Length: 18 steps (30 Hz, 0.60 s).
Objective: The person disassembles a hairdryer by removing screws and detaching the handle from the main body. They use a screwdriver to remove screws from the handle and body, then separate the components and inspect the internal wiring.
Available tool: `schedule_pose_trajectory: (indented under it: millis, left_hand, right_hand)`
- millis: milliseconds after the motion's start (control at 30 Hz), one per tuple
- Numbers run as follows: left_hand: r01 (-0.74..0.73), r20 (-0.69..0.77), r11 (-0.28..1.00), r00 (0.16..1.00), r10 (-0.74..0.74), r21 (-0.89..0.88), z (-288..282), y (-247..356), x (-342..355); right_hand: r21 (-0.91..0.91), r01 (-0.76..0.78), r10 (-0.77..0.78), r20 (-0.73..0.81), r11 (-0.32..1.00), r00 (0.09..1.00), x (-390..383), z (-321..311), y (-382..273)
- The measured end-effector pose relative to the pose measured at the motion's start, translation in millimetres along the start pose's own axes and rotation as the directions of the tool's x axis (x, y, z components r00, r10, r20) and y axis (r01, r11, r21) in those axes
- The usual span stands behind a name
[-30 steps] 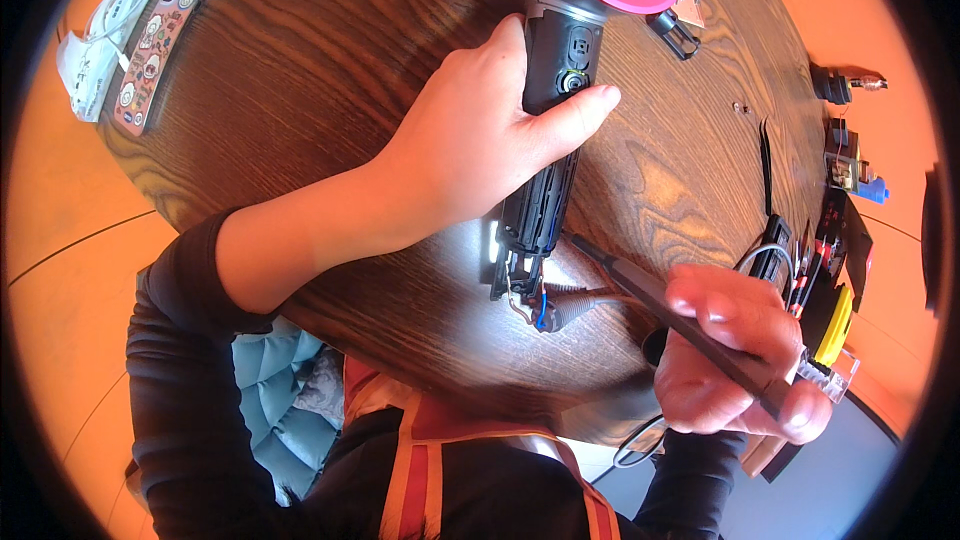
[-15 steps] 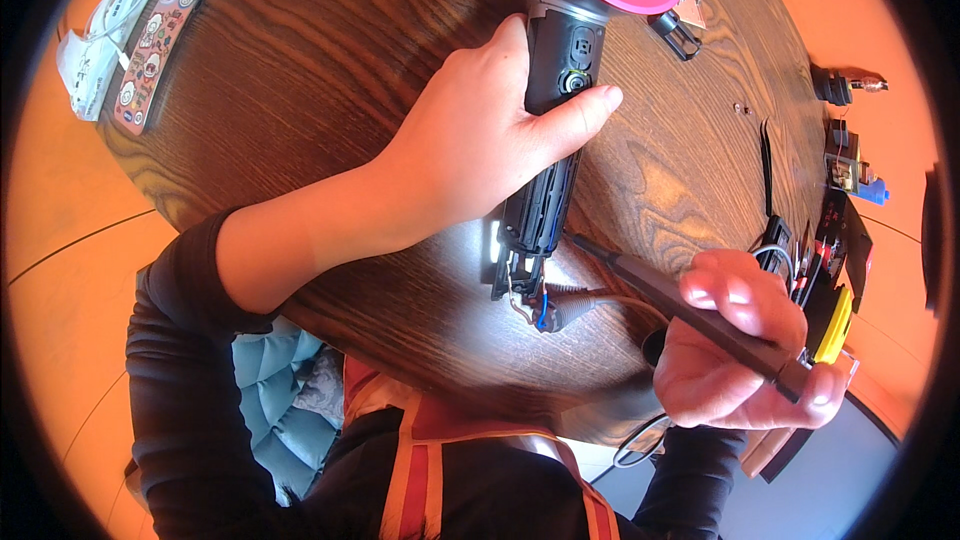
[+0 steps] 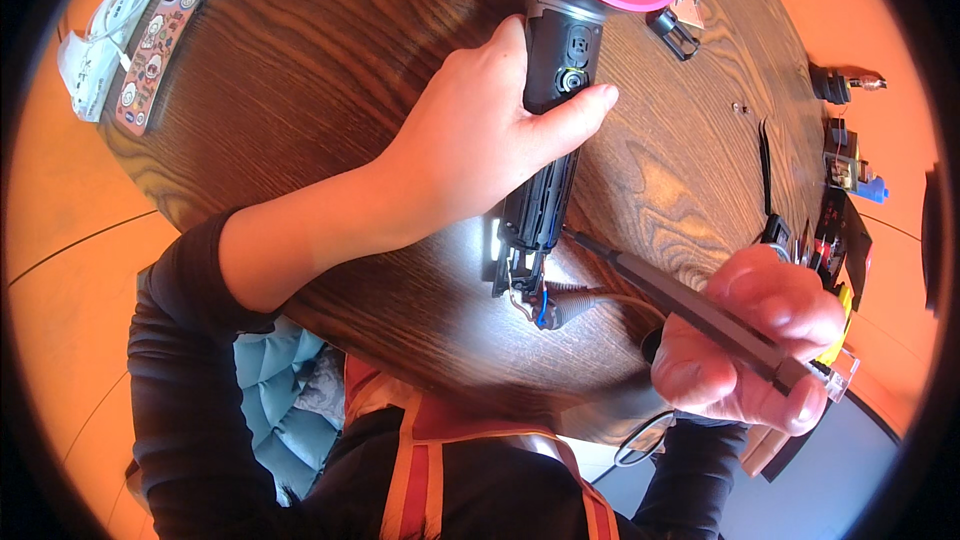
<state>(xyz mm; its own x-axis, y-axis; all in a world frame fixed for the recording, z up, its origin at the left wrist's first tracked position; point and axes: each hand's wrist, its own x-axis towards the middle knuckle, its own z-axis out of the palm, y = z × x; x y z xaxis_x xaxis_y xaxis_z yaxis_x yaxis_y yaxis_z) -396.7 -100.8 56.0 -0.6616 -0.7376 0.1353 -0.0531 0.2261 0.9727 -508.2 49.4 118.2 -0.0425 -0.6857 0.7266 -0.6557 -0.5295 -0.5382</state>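
My left hand point(image 3: 480, 125) is wrapped round the dark handle of a hair dryer point(image 3: 563, 50), whose pink ring-shaped head points to the top of the view. The lower handle is opened up, with black inner parts, and brown and blue wires lead to a cable with a ribbed sleeve point(image 3: 568, 308). In my right hand point(image 3: 755, 335) is a dark, slim screwdriver point(image 3: 690, 305), its end resting against a fingertip. The screwdriver's thin tip reaches the right side of the exposed lower handle; whether it touches a screw is too small to tell.
A phone in a patterned case point(image 3: 165, 50) lies at the far left beside a plastic packet point(image 3: 95, 65) and white cable. On the right are black tweezers point(image 3: 766, 168), small screws point(image 3: 740, 108), a loose black part point(image 3: 672, 35) and various tools along the wooden table's point(image 3: 300, 70) edge.
The fingers of my right hand have shifted and spread round the screwdriver's handle, while its tip stays by the dryer's handle. The dryer and my left hand have moved very slightly left.
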Motion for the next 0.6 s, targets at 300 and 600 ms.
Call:
schedule_pose_trajectory:
  millis: [300, 600]
  left_hand:
    - [0.033, 0.011, 0.999, 0.999, -0.033, 0.006, -0.5, -0.7, -0.4]
    - [0.017, 0.003, 1.000, 1.000, -0.017, -0.009, 0.0, -1.4, -0.5]
  right_hand:
    - [0.075, -0.263, 0.257, 0.080, 0.962, 0.963, -3.1, -7.7, -19.5]
    - [0.060, -0.044, 0.064, -0.398, 0.997, 0.915, -0.3, 8.6, -4.0]
